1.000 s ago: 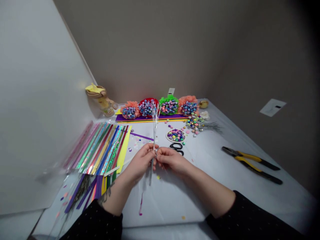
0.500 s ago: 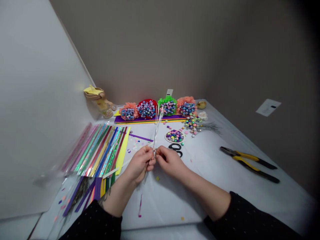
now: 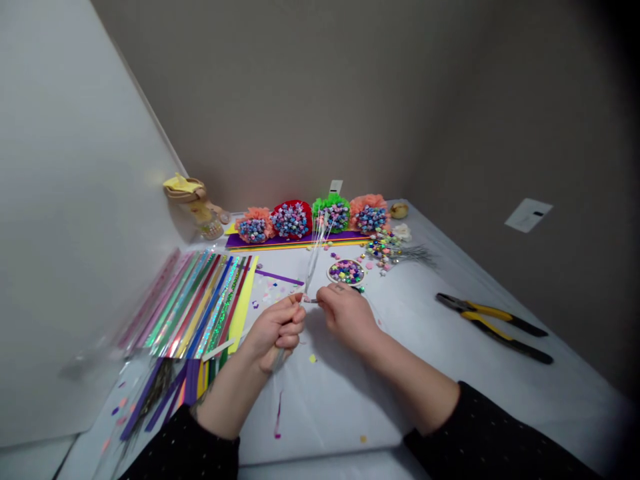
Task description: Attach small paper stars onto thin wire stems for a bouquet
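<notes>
Bundle: a bundle of thin silver wires point(image 3: 313, 267) stands upright, tilted slightly away, its lower end inside the left hand and its top fanning out in front of the pom-poms.
Left hand: a left hand point(image 3: 276, 330) is closed firmly around the bundle, fingers curled, low over the table.
Right hand: a right hand point(image 3: 347, 317) is narrowly pinched, holding a short silver strip point(image 3: 313, 301) that reaches left to the bundle, just above the left hand's fingers.
Nearby: a round dish of paper stars point(image 3: 346, 272) sits just beyond the right hand.
Left side: shiny paper strips point(image 3: 200, 303) lie fanned out on a white table point(image 3: 320, 413).
Far edge: paper pom-poms point(image 3: 290, 220) stand in a row.
Right side: yellow-handled pliers point(image 3: 493, 327) lie well apart.
</notes>
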